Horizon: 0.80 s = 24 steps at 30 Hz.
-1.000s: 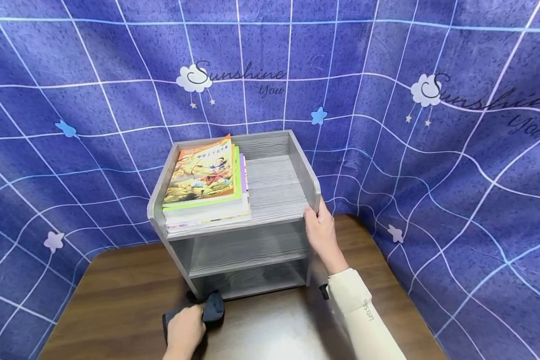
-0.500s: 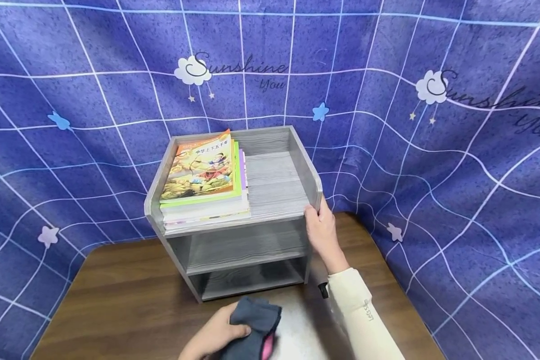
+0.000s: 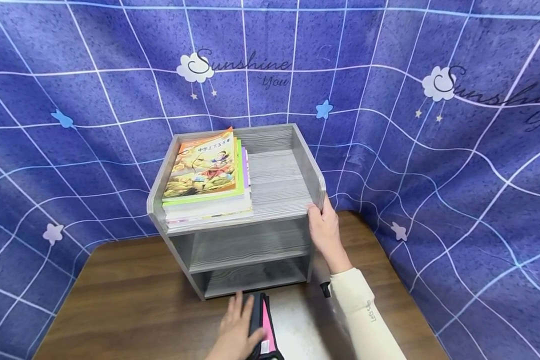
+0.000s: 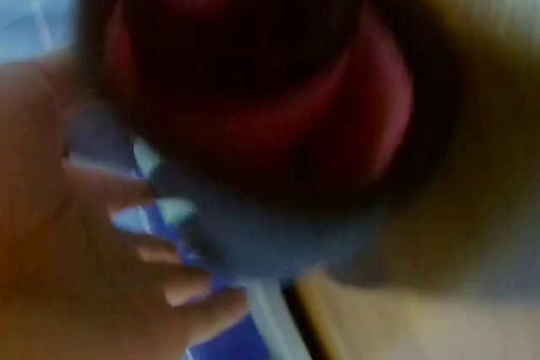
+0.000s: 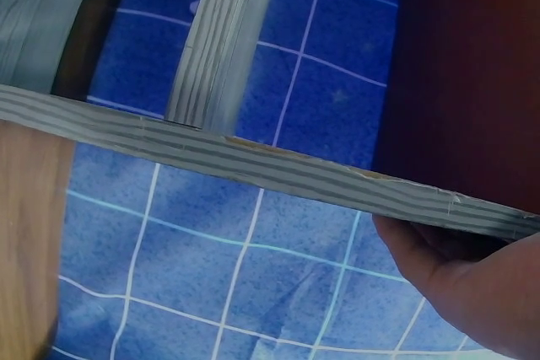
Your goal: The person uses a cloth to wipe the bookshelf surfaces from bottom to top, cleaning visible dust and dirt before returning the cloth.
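My right hand grips the front edge of the right side panel of a grey wood-grain desktop shelf. The right wrist view shows the thumb side of that hand pressed against the panel. In front of the shelf, my left hand, blurred and with fingers spread, is at the left side of a dark pouch with a pink inside. Large and blurred in the left wrist view, the pouch hangs close to the camera, and the left fingers extend without curling round it.
Children's books lie stacked on the shelf's top left. Two lower compartments face forward. The shelf stands on a brown wooden table. A small black object lies by the right sleeve. Blue patterned curtain surrounds the table.
My left hand has moved right along the table front with the dark pouch, and its fingers have gone from gripping it to spread. The pouch's pink inside now shows more. The right hand keeps its grip.
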Tool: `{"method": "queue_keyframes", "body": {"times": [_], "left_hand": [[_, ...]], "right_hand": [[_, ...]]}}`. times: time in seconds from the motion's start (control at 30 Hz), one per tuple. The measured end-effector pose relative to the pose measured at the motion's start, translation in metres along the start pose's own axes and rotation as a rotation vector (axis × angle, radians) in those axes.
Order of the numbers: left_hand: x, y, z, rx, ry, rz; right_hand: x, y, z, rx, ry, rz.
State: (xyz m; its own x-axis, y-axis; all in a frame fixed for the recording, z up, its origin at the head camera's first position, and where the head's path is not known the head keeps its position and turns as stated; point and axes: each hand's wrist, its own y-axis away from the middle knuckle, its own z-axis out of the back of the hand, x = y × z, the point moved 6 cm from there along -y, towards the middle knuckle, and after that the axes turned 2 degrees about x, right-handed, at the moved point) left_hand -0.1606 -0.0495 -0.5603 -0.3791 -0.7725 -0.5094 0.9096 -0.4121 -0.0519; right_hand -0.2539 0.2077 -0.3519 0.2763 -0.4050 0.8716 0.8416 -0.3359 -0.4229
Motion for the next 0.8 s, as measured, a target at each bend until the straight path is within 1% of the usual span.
{"method": "queue_keyframes", "body": {"times": [0.03,0.1,0.13,0.17,0.2,0.27,0.37,0.43,0.47,0.53,0.63,0.67,0.7,0.8], "left_hand": [[-0.005,0.001,-0.009,0.066,0.006,-0.019],[-0.009,0.001,-0.028,0.174,-0.040,-0.021],[-0.012,0.000,-0.035,0.215,-0.072,-0.006],[-0.014,-0.002,-0.040,0.243,-0.107,0.015],[-0.016,-0.004,-0.042,0.253,-0.129,0.042],[-0.024,-0.010,-0.041,0.222,-0.181,0.076],[-0.036,-0.020,-0.034,0.177,-0.181,0.121],[-0.039,-0.023,-0.030,0.147,-0.162,0.128],[-0.038,-0.023,-0.029,0.132,-0.148,0.130],[-0.035,-0.022,-0.024,0.084,-0.077,0.129],[-0.023,-0.018,-0.013,-0.044,0.033,0.117],[-0.018,-0.017,-0.009,-0.077,0.062,0.119],[-0.014,-0.015,-0.005,-0.104,0.105,0.127],[0.002,-0.008,0.005,-0.170,0.178,0.165]], "right_hand": [[0.000,0.000,0.000,0.001,0.003,-0.003],[-0.001,0.000,0.000,0.007,0.004,-0.008],[-0.001,0.000,0.000,0.010,0.003,-0.010],[-0.001,0.000,-0.001,0.013,0.002,-0.010],[-0.001,0.000,-0.001,0.015,-0.001,-0.010],[-0.001,0.000,-0.001,0.012,-0.004,-0.009],[-0.001,0.000,0.000,0.009,-0.004,-0.013],[-0.002,0.000,0.000,0.012,-0.002,-0.019],[-0.002,0.000,-0.001,0.017,0.002,-0.019],[-0.003,0.000,-0.002,0.028,0.007,-0.017],[-0.003,0.000,-0.002,0.037,0.012,-0.006],[-0.002,0.000,-0.001,0.035,0.015,-0.003],[-0.002,-0.001,0.000,0.031,0.014,-0.001],[-0.003,-0.001,0.002,0.020,0.014,-0.001]]}}
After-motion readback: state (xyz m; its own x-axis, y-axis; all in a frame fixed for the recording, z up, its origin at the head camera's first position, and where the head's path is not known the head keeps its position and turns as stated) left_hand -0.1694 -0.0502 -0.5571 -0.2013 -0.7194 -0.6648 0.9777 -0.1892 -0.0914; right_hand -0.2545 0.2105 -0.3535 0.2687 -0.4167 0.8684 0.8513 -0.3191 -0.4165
